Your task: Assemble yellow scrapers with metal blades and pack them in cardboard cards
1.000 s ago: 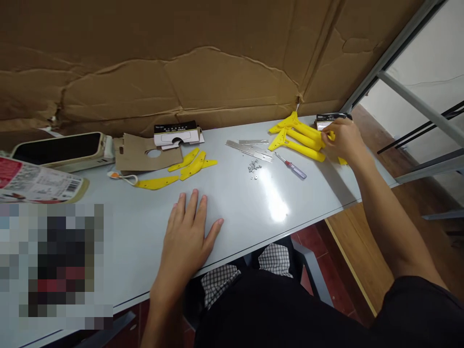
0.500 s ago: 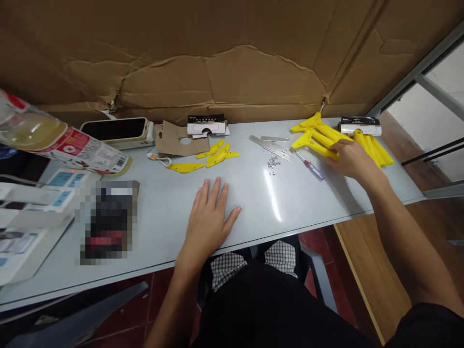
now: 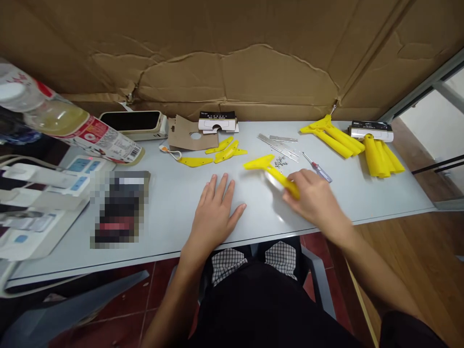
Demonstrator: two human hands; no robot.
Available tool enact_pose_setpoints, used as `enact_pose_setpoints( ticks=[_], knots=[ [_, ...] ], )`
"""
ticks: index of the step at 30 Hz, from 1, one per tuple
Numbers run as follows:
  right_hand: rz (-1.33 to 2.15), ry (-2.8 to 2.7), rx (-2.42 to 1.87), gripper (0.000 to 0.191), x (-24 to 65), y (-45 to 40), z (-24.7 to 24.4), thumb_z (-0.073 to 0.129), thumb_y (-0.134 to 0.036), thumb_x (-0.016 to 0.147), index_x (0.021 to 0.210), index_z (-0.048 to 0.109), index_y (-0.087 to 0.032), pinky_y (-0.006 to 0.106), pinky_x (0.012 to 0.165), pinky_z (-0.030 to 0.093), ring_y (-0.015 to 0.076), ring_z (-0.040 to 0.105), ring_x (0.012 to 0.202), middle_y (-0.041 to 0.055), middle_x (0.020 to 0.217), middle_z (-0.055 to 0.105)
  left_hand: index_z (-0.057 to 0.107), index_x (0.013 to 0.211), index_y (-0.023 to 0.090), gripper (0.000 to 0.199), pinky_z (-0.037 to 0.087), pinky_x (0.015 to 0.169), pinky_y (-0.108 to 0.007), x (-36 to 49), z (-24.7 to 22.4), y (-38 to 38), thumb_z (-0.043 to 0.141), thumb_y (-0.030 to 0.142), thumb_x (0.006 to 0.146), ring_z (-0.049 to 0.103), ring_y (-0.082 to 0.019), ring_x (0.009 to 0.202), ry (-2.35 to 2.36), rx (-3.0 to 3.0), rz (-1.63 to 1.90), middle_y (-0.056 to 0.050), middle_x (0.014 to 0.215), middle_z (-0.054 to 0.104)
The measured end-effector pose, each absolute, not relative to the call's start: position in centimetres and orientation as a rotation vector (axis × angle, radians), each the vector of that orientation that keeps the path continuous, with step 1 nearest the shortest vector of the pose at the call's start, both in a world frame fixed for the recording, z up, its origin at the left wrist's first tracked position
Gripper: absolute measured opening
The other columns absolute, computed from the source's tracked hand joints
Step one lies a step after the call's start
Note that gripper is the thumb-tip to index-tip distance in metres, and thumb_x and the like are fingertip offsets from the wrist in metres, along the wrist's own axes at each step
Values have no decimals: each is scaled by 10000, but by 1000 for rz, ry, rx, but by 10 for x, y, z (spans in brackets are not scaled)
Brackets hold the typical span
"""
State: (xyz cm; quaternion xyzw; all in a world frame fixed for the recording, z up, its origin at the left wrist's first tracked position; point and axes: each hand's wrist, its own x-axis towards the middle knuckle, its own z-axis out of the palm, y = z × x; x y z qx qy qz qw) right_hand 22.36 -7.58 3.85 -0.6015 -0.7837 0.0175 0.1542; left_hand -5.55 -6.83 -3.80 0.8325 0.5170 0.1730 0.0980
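My right hand (image 3: 313, 200) is closed around the grip of a yellow plastic scraper handle (image 3: 268, 166), holding its wide head toward the left above the table. My left hand (image 3: 213, 212) lies flat on the tabletop, fingers spread, touching nothing else. Beyond the held handle are a pile of small screws (image 3: 279, 163), several flat metal blades (image 3: 279, 145) and a screwdriver (image 3: 317, 166) with a clear purplish grip. Several curved yellow plastic pieces (image 3: 195, 161) lie past my left hand. More yellow handles (image 3: 333, 137) rest at the back right.
Yellow tubular grips (image 3: 380, 157) lie by a small black-and-white box (image 3: 371, 130). Another such box (image 3: 217, 121) sits on brown cardboard (image 3: 186, 135). A drink bottle (image 3: 90, 130), a white-edged device (image 3: 134, 123), a power strip (image 3: 68, 193) and a pixelated item (image 3: 121, 208) occupy the left.
My right hand has lifted one yellow scraper handle from the group at the right and brought it left and nearer to me. My left hand stays flat. The view has shifted slightly.
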Motion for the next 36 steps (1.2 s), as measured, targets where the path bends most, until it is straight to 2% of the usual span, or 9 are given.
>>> enact_pose_setpoints(
  ticks=[3, 5, 10, 17, 19, 22, 24, 27, 36],
  knots=[
    [14, -2326, -1679, 247, 180, -80, 18, 483, -180, 1005, 1050, 724, -206, 537, 721, 615, 369, 693, 950, 192, 1040, 718, 499, 1605, 48, 716, 265, 1332, -663, -56, -39, -68, 486, 539, 1085, 222, -491, 1674, 1528, 2479, 534, -260, 1763, 363],
    [36, -2343, -1730, 295, 161, -79, 11, 459, -139, 1005, 1112, 727, -201, 481, 589, 577, 376, 688, 958, 206, 1108, 710, 494, 1602, 47, 717, 271, 1326, -672, -56, -40, -68, 489, 543, 1085, 226, -497, 1670, 1516, 2489, 544, -266, 1760, 365],
    [173, -2345, -1834, 304, 142, -77, 10, 474, -231, 1033, 1207, 717, -179, 430, 499, 499, 346, 696, 846, 210, 1123, 695, 486, 1606, 77, 700, 266, 1323, -679, -55, -42, -69, 499, 538, 1079, 220, -496, 1673, 1501, 2491, 565, -263, 1755, 374],
    [480, -2094, -1488, 335, 207, -33, 48, 541, -462, 1057, 1060, 766, -214, 506, 880, 607, 294, 738, 927, 132, 1067, 763, 606, 1524, 92, 656, 311, 1299, -688, -62, -27, -58, 560, 522, 1031, 299, -500, 1643, 1473, 2439, 517, -230, 1726, 449],
    [612, -2069, -1411, 356, 235, -4, 60, 572, -529, 1050, 1036, 785, -244, 513, 932, 612, 308, 750, 1024, 113, 1118, 791, 703, 1422, 105, 567, 375, 1267, -680, -65, -11, -44, 557, 474, 1018, 449, -483, 1560, 1399, 2396, 517, -214, 1619, 590],
    [964, -1761, -1279, 467, 256, 32, 57, 535, -699, 1030, 1151, 784, -323, 556, 1092, 582, 329, 717, 1270, 74, 1328, 782, 835, 1134, 161, 385, 519, 1173, -590, -61, 17, -16, 581, 416, 998, 746, -368, 1194, 1282, 2175, 779, -157, 1257, 813],
    [1095, -1523, -1167, 560, 254, 40, 43, 481, -767, 1004, 1233, 759, -338, 590, 1153, 554, 339, 668, 1387, 81, 1440, 742, 847, 1034, 181, 342, 549, 1143, -546, -51, 29, 1, 614, 429, 1004, 764, -333, 1146, 1234, 1879, 1124, -132, 1141, 839],
    [1193, -1326, -1192, 642, 245, 26, 23, 476, -771, 975, 1340, 721, -304, 602, 1215, 508, 347, 610, 1471, 109, 1530, 685, 832, 1056, 166, 383, 588, 1097, -520, -33, 27, 19, 583, 456, 1033, 748, -318, 1227, 1036, 1335, 1406, -153, 1224, 820],
    [1184, -1092, -1181, 517, 266, -67, -2, 393, -602, 1053, 1410, 712, -407, 654, 1302, 412, 337, 562, 1521, 1, 1563, 668, 772, 1105, 169, 366, 482, 1252, -529, -29, -19, 17, 558, 448, 1002, 701, -323, 1363, 1021, 714, 1512, -182, 1346, 777]
  ],
)
